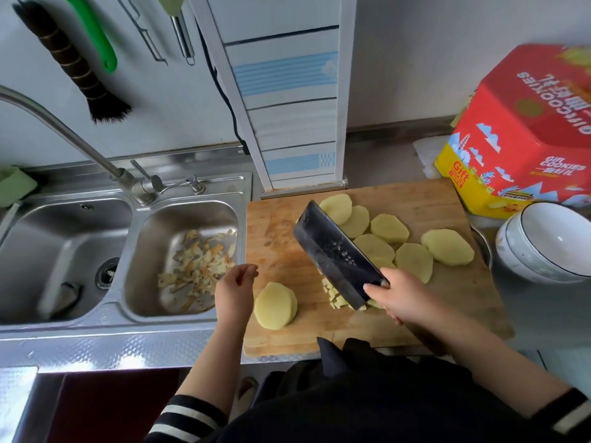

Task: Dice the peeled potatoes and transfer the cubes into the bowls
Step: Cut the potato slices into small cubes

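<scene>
Dark sleeves [367, 410] fill my lower view. Right hand [399, 297] grips the cleaver [335, 255] by its handle, blade tilted over a small pile of cubes [334, 294] on the cutting board [278, 225]. Left hand [235, 287] hovers loosely curled, holding nothing, just beside a stack of slices [275, 306]. Procedure, as I judge it: bring the stack under the blade, tuck the fingertips back, cut strips, then cross-cut evenly. Pale yellow peeled slices [390, 247] lie fanned across the board's far side. White bowls [543, 241] sit stacked on the surface beside the board's right edge.
</scene>
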Available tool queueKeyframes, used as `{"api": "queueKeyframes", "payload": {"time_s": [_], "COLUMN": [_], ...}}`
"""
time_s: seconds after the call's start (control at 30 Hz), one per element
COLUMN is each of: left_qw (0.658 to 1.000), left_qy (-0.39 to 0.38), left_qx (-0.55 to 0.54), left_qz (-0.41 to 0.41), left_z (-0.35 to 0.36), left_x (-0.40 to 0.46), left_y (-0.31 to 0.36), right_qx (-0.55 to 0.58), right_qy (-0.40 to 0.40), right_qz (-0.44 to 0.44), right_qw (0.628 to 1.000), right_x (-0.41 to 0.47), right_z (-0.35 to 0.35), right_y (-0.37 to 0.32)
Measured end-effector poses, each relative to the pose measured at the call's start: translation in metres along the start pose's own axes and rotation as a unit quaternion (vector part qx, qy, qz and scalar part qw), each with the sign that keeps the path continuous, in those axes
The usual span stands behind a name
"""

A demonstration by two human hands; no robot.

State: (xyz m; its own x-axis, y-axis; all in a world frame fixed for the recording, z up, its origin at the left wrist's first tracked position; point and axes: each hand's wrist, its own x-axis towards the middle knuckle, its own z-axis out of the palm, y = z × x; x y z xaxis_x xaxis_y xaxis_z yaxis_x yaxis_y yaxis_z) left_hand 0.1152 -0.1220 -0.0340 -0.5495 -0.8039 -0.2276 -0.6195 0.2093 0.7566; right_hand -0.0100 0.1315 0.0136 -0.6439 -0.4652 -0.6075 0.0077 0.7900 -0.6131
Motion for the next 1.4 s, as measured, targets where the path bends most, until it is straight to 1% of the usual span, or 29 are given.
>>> {"api": "queueKeyframes", "payload": {"time_s": [0.13,0.27,0.53,0.7,0.83,0.93,1.07,1.17,1.23,1.3,1.33,1.4], "left_qw": [0.999,0.996,0.998,0.999,0.996,0.985,0.945,0.916,0.913,0.917,0.924,0.947], "left_qy": [0.008,0.023,0.019,0.009,-0.021,-0.07,-0.148,-0.167,-0.166,-0.15,-0.138,-0.104], "left_qx": [-0.044,-0.088,-0.058,-0.04,0.004,0.031,0.08,0.135,0.139,0.12,0.104,0.06], "left_qz": [0.004,-0.005,0.014,0.031,0.088,0.156,0.281,0.338,0.346,0.349,0.341,0.298], "left_z": [0.0,0.001,0.001,0.006,0.014,0.023,0.03,0.032,0.03,0.025,0.021,0.013], "left_x": [0.007,0.013,0.023,0.037,0.044,0.052,0.055,0.051,0.051,0.051,0.051,0.045], "left_y": [0.007,0.014,0.036,0.051,0.073,0.099,0.13,0.138,0.135,0.123,0.115,0.092], "right_qx": [-0.054,-0.082,-0.133,-0.173,-0.211,-0.233,-0.299,-0.332,-0.34,-0.335,-0.327,-0.309], "right_qy": [0.007,-0.018,-0.058,-0.06,-0.038,-0.029,-0.03,-0.02,-0.014,-0.009,-0.006,0.003], "right_qz": [-0.007,-0.021,-0.039,-0.049,-0.069,-0.081,-0.108,-0.126,-0.131,-0.131,-0.129,-0.123], "right_qw": [0.998,0.996,0.989,0.982,0.974,0.969,0.947,0.935,0.931,0.933,0.936,0.943], "right_x": [-0.01,-0.014,-0.013,-0.01,-0.003,0.003,0.003,0.002,0.003,0.005,0.005,0.008], "right_z": [0.003,0.01,0.012,0.005,-0.007,-0.014,-0.013,-0.011,-0.012,-0.012,-0.012,-0.013], "right_y": [0.015,0.021,0.028,0.029,0.025,0.019,0.011,0.008,0.008,0.008,0.008,0.009]}}
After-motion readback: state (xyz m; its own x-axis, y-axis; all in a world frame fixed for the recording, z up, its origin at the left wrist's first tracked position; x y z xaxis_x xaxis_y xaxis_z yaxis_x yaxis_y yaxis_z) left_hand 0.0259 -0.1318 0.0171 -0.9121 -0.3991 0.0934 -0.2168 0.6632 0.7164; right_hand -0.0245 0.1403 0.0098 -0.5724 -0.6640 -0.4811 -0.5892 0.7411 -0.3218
